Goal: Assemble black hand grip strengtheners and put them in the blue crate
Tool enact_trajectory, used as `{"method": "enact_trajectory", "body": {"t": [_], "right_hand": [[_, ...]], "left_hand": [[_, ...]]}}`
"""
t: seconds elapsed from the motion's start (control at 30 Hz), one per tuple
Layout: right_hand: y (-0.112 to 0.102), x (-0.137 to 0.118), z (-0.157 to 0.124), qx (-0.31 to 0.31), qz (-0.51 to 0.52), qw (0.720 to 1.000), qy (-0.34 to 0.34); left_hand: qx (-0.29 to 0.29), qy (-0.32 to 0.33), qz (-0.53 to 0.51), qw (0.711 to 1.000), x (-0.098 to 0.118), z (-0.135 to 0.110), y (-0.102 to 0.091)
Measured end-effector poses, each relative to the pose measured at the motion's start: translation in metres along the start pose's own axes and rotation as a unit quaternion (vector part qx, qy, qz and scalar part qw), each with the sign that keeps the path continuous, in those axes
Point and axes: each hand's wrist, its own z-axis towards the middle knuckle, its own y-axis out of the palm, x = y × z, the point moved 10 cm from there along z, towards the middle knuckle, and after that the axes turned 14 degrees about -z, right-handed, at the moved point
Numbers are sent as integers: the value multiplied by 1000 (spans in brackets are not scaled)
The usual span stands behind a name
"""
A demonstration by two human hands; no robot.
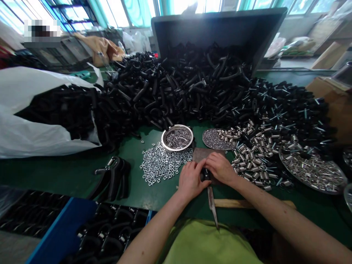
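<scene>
Both of my hands meet over a flat metal plate (199, 154) on the green table. My left hand (191, 178) curls its fingers round a small black part (205, 175), thumb on the near side. From the right, my right hand (220, 167) closes its fingertips on the same part; most of it is hidden under the fingers. Just below lies a hammer, its metal head (212, 205) pointing toward me and its wooden handle (233, 204) reaching right under my right forearm. Loose hex nuts (159, 163) spread beside my left hand, and metal springs (251, 161) lie right of my right hand.
A round metal bowl (178, 126) of small parts and a dish (210, 138) of tiny pieces stand beyond the plate. Black handles (176, 88) are heaped across the back, before a tipped grey bin (220, 25). A tray (341, 183) of pins is at right, a blue crate (55, 231) lower left.
</scene>
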Motion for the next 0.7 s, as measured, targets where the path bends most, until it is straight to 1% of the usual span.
{"method": "enact_trajectory", "body": {"t": [0.1,0.23,0.33,0.4,0.47,0.57,0.63,0.67,0.7], "right_hand": [[-1,31,12,-27,41,998,25],[2,90,36,-3,-10,992,128],[16,118,48,-5,-40,982,184],[25,127,52,-13,-44,978,204],[30,133,53,-16,-39,974,222],[27,142,50,-7,-16,968,251],[21,146,45,4,13,963,270],[17,146,42,9,33,960,278],[14,145,38,13,56,958,282]], "left_hand": [[-8,12,11,1000,2,-2,1],[-25,22,39,999,7,-1,2],[-33,28,57,997,11,0,2],[-33,34,56,997,13,1,2],[-34,38,42,998,13,1,3],[-29,27,-9,999,10,4,2],[-7,-11,-74,997,2,9,-2],[8,-42,-122,992,-5,11,-6],[25,-80,-181,980,-14,12,-9]]}}
